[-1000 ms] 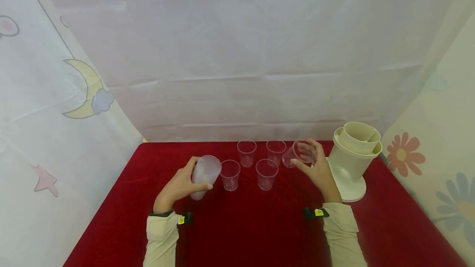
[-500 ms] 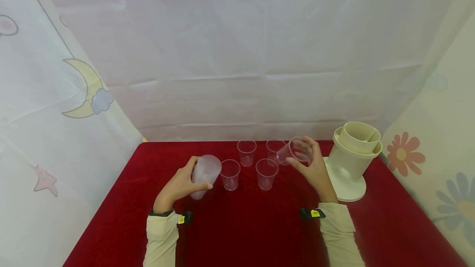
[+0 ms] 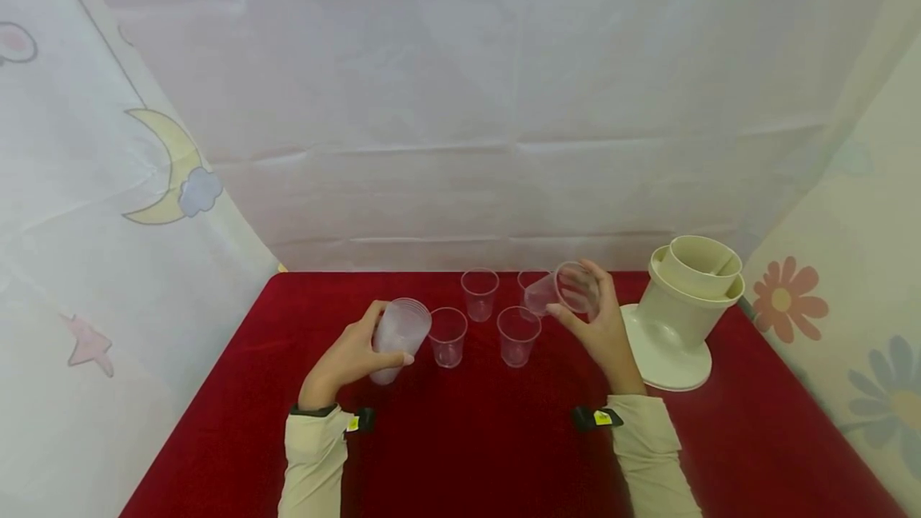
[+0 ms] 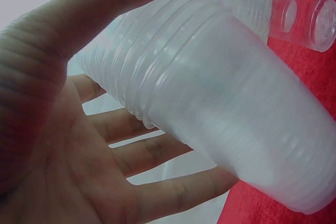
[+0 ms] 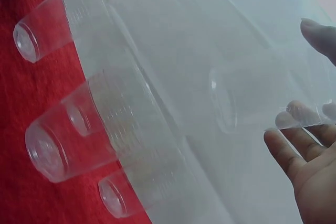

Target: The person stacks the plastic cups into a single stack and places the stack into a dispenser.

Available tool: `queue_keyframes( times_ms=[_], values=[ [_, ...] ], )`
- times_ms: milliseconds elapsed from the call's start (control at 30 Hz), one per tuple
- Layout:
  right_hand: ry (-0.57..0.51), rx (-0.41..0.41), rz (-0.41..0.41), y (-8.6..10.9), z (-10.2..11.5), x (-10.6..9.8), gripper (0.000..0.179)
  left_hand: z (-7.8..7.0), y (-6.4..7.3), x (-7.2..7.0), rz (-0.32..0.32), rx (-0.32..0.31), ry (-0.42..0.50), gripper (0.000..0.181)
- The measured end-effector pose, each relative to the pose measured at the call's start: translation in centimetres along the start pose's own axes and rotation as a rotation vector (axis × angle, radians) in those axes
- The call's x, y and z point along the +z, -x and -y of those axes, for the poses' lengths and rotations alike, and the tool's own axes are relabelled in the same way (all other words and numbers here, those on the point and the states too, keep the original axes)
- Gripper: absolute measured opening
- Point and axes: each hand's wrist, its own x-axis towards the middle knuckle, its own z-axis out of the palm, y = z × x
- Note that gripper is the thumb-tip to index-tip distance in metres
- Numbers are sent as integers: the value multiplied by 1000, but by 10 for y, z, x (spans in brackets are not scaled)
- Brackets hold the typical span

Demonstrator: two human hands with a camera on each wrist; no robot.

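Loose cup (image 3: 545, 293) has shifted leftward, now tilted across half-hidden rear-right cup (image 3: 528, 277), contact unclear | right hand (image 3: 597, 332), fingers grasping it near the rim, perhaps leaving its base free | left hand (image 3: 354, 354) grips slanted cup stack (image 3: 400, 332), likely keeping it nested; I can't count its layers

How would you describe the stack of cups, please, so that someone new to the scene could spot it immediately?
Start from the red cloth and find the left hand over its left half. That hand grips a tilted stack of cups. Unlike the single clear cups to its right, it looks cloudy white and shows several nested rims.
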Motion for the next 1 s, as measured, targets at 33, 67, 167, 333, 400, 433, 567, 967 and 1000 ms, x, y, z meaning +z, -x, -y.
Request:
queue_keyframes(
  times_ms=[33,67,167,333,400,433,567,967,1000],
  values=[
    [-9,-10,1,0,0,1,81,0,0,0,-1,3,-1,81],
    [-16,-18,0,0,1,2,81,-1,-1,0,-1,6,-2,80],
    [-36,-31,-5,-1,2,5,81,-1,-1,0,-5,17,-12,80],
    [-49,-26,-5,0,4,10,81,-1,-1,0,0,16,-19,79],
    [-53,-24,2,1,4,13,82,-1,-1,0,0,13,-20,79],
    [-56,-24,7,1,5,14,82,0,0,1,1,14,-18,79],
    [-63,-28,36,2,6,18,82,0,0,1,-1,15,-21,79],
    [-71,-40,76,3,9,35,82,0,1,1,-2,11,-22,81],
    [-67,-40,78,3,9,36,82,0,1,1,-2,14,-21,81]
  ],
)
